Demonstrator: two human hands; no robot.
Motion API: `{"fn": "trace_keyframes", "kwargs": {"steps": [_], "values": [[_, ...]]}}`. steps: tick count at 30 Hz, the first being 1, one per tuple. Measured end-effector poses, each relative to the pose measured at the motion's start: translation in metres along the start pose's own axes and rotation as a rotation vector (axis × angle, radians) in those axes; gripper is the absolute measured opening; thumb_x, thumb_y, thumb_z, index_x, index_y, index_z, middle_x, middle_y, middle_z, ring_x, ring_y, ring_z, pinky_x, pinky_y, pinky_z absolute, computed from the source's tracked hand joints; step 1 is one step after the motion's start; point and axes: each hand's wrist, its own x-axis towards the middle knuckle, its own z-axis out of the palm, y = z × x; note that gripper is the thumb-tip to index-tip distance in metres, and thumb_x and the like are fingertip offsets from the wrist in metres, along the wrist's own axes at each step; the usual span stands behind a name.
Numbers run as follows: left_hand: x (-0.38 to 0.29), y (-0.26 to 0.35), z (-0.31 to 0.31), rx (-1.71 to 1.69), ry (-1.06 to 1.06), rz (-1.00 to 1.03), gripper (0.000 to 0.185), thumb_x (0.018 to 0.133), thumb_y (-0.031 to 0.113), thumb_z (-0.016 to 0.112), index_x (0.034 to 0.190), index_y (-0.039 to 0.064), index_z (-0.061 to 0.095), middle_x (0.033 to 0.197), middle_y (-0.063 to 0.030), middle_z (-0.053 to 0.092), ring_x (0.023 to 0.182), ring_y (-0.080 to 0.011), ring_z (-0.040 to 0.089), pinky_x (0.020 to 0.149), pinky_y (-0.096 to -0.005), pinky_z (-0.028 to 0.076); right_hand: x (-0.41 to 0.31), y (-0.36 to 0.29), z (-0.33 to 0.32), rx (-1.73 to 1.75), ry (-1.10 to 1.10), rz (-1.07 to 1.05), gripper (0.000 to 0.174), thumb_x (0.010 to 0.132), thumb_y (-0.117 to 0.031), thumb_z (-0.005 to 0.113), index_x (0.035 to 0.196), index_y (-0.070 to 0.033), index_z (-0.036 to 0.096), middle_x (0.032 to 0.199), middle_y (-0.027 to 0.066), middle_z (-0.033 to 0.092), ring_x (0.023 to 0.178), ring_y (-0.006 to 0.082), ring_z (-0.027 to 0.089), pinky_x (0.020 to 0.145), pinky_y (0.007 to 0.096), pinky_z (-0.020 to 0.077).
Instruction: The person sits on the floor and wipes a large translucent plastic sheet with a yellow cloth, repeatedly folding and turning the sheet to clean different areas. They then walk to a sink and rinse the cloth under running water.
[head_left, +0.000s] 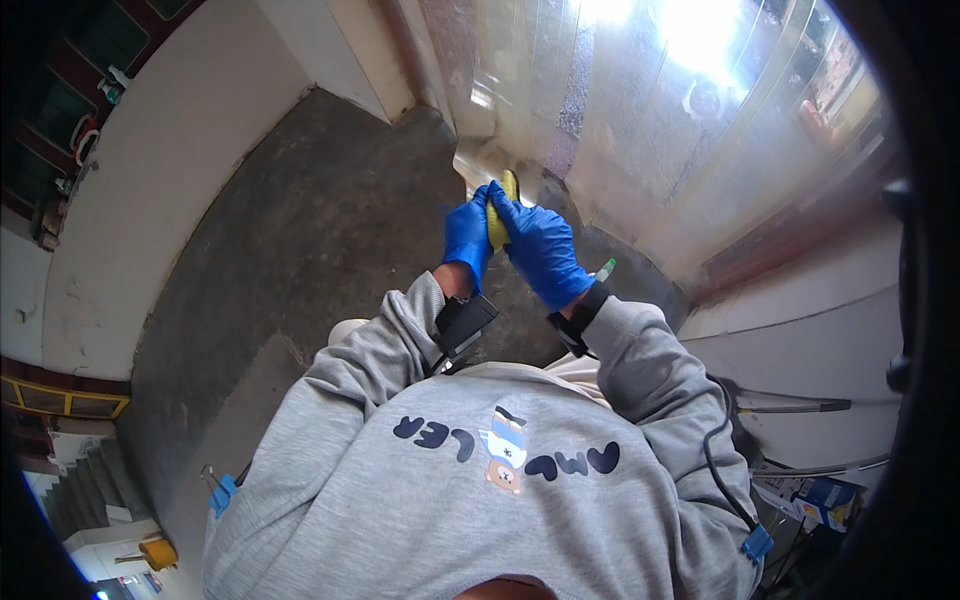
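Note:
Both hands wear blue gloves and meet in front of me, above the dark floor. My left hand pinches the near side of a yellow-green cloth or sponge. Its other side is gripped by my right hand, thumb and fingers over its top. Just beyond the hands hangs a curtain of clear plastic strips, one strip's bent lower end lying behind the yellow-green piece. Whether the piece touches that strip, I cannot tell. A green-tipped bottle shows partly behind my right wrist.
A pale wall curves along the left, with a spray bottle on the window ledge. Stairs and a white cabinet with a yellow pot-like object stand lower left. Boxes lie lower right.

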Motion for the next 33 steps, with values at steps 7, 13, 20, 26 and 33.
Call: {"fn": "trace_keyframes", "kwargs": {"steps": [7, 13, 20, 26, 33], "values": [[0.018, 0.028, -0.044, 0.002, 0.023, 0.0, 0.041, 0.085, 0.046, 0.059, 0.065, 0.011, 0.054, 0.05, 0.0002, 0.046, 0.034, -0.0083, 0.036, 0.032, -0.0248, 0.024, -0.024, 0.055, -0.004, -0.039, -0.118, 0.081, 0.052, 0.072, -0.017, 0.069, 0.121, -0.013, 0.054, 0.069, 0.0094, 0.062, 0.061, 0.026, 0.063, 0.053, 0.0372, 0.048], [0.016, 0.005, -0.022, 0.032, 0.042, -0.063, 0.041, 0.086, 0.046, 0.059, 0.074, 0.007, 0.062, 0.055, -0.0005, 0.052, 0.04, -0.01, 0.043, 0.036, -0.0262, 0.033, -0.008, 0.029, 0.008, 0.107, 0.142, -0.06, 0.05, 0.075, -0.011, 0.064, 0.123, -0.011, 0.051, 0.089, 0.0144, 0.062, 0.074, 0.0296, 0.063, 0.061, 0.0381, 0.0501], [0.011, -0.004, -0.013, 0.065, -0.033, -0.078, 0.043, 0.085, 0.047, 0.059, 0.064, 0.009, 0.057, 0.052, -0.0004, 0.049, 0.041, -0.0111, 0.043, 0.038, -0.0278, 0.034, -0.011, 0.035, 0.017, 0.209, -0.108, -0.011, 0.047, 0.078, -0.007, 0.059, 0.123, -0.01, 0.051, 0.076, 0.0113, 0.063, 0.065, 0.029, 0.063, 0.056, 0.0371, 0.0498], [0.023, -0.003, -0.023, 0.207, 0.012, -0.089, 0.049, 0.086, 0.05, 0.057, 0.058, 0.01, 0.053, 0.046, -0.0004, 0.045, 0.036, -0.0113, 0.04, 0.036, -0.0298, 0.031, -0.023, 0.045, 0.026, 0.19, -0.1, 0.048, 0.054, 0.075, -0.008, 0.063, 0.127, -0.013, 0.048, 0.079, 0.0131, 0.062, 0.069, 0.0298, 0.063, 0.059, 0.0377, 0.0505], [0.025, -0.01, -0.028, 0.081, 0.032, -0.132, 0.044, 0.085, 0.049, 0.059, 0.06, 0.014, 0.049, 0.043, 0.0027, 0.037, 0.033, -0.0095, 0.036, 0.032, -0.0257, 0.028, -0.024, 0.049, 0.04, 0.225, -0.093, 0.067, 0.046, 0.078, -0.017, 0.062, 0.122, -0.013, 0.052, 0.075, 0.0116, 0.063, 0.063, 0.0294, 0.063, 0.056, 0.0383, 0.0499]]}}
